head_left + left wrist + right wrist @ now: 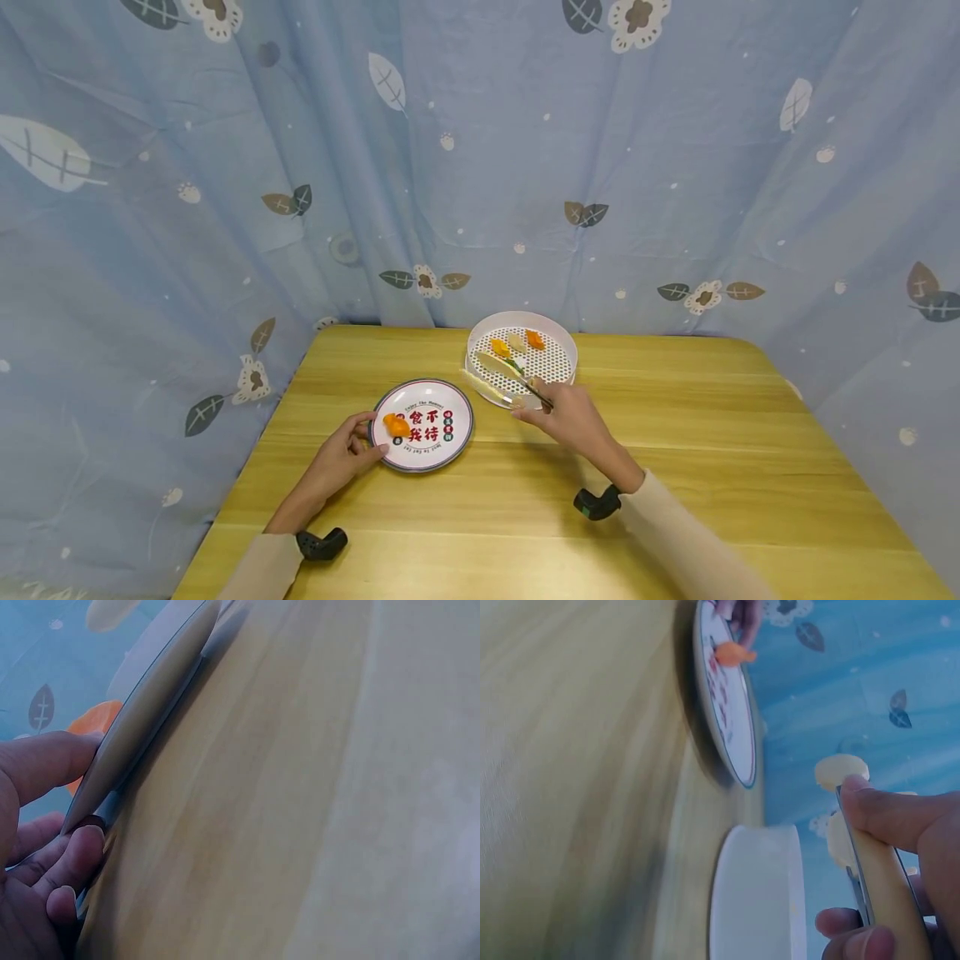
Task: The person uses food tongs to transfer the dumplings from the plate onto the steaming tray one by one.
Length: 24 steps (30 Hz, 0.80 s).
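My left hand [341, 458] holds the left rim of a round white plate [420, 392] with red and dark lettering. In the left wrist view the thumb and fingers pinch the plate's edge [146, 712]. On the plate's left side lies an orange dumpling-shaped piece [396, 426]. My right hand [573, 421] grips a pair of tongs [498, 367] with broad pale ends, their arms spread apart over a white perforated steamer basket [517, 319]. Inside are a yellow piece [500, 347], a beige piece [517, 342], an orange piece [535, 339] and a green piece [515, 365] close by the tongs.
Plate and basket stand on a light wooden table [675, 417], the basket near its back edge. Directly behind hangs a blue patterned curtain [495, 167], which also runs along both sides. Black cameras are strapped to the left wrist [321, 544] and right wrist [597, 503].
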Motion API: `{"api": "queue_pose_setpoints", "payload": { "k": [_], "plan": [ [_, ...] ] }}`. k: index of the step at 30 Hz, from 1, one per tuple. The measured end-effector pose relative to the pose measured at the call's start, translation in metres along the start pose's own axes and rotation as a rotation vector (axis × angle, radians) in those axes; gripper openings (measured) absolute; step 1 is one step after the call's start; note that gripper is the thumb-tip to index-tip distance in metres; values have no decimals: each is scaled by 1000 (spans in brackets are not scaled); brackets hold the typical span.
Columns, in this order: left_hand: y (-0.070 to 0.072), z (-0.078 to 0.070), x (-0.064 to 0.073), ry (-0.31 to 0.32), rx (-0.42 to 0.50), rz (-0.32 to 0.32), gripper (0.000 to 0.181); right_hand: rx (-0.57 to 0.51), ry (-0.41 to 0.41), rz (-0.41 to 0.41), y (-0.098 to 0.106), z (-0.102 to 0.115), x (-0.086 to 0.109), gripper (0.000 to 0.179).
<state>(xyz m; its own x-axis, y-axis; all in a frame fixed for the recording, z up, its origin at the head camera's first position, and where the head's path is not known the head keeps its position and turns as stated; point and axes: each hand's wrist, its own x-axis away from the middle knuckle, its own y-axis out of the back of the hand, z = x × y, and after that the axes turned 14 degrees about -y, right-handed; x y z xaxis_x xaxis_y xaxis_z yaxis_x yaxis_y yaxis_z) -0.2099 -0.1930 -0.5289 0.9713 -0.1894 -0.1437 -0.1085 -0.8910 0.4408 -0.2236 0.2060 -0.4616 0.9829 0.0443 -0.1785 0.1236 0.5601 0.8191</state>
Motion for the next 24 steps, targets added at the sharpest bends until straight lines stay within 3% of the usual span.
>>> {"api": "queue_pose_setpoints", "payload": {
  "k": [13,24],
  "plan": [
    [-3,3,2,12,-16,-12,64,-5,121,64,-35,16,14,37],
    [-1,0,-1,-14,-15,-15,66,15,205,108,-51,29,21,42]
  ]
}}
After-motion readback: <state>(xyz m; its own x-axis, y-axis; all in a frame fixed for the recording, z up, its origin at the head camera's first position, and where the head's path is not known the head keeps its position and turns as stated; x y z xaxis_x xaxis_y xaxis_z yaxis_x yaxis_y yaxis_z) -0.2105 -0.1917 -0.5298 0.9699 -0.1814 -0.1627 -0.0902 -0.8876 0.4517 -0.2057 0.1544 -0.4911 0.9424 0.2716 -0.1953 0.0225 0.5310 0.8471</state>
